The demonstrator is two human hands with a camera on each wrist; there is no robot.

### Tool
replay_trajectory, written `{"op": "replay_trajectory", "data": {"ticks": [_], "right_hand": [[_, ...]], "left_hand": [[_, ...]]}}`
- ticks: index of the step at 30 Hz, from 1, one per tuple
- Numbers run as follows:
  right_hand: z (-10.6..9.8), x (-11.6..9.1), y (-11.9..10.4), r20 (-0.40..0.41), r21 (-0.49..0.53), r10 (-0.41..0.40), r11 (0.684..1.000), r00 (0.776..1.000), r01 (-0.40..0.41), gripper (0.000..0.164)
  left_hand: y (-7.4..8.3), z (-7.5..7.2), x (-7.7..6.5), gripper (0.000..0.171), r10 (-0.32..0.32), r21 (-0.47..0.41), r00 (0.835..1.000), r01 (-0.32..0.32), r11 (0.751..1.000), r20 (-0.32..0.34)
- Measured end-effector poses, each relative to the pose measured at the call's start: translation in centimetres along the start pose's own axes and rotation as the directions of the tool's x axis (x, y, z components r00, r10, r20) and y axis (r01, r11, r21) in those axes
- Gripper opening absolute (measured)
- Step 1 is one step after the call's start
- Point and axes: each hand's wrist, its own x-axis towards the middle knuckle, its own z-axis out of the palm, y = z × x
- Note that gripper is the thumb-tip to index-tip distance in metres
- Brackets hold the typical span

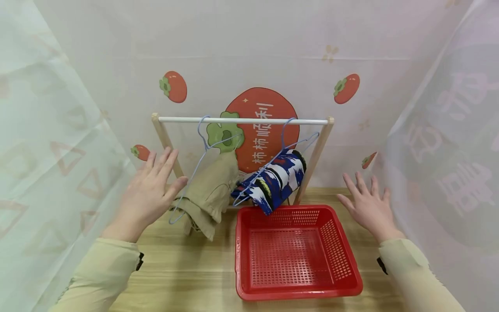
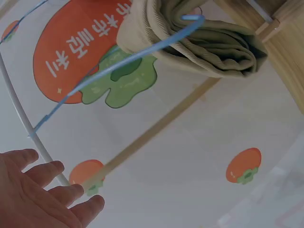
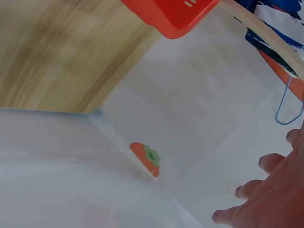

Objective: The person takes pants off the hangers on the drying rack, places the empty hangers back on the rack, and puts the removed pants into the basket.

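Observation:
My left hand (image 1: 150, 190) is raised at the left of a small clothes rack, fingers spread and holding nothing. Nearest to it, khaki pants (image 1: 212, 186) hang folded over a blue wire hanger (image 1: 195, 171) on the rack's white rail (image 1: 249, 121). A second blue hanger (image 1: 286, 130) carries a folded garment (image 1: 278, 177) patterned in blue, white and black. Off to the right, my right hand (image 1: 368, 208) hovers with spread fingers, also bare, beside the red basket (image 1: 241, 260). In the left wrist view the pants (image 2: 190, 42) show their layered folds.
The basket stands on the wood-grain table (image 1: 175, 268) in front of the rack and has nothing in it. Wooden posts (image 1: 315, 160) hold up the rail. White cloth walls (image 1: 390, 65) printed with persimmons enclose the back and both sides.

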Motion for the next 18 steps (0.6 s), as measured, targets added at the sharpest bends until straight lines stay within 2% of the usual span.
{"op": "replay_trajectory", "data": {"ticks": [9, 18], "right_hand": [[-0.4, 0.4, -1.4, 0.001, 0.013, -0.038, 0.999, 0.999, 0.038, 0.075], [-0.7, 0.6, -3.7, -0.027, 0.001, -0.101, 0.995, 0.994, 0.101, 0.073]], "left_hand": [[2.6, 0.8, 1.2, 0.073, 0.079, -0.004, 0.997, -0.079, 0.997, 0.012], [5.4, 3.1, 2.2, 0.074, 0.087, -0.016, 0.991, -0.086, 0.996, 0.106]]}}
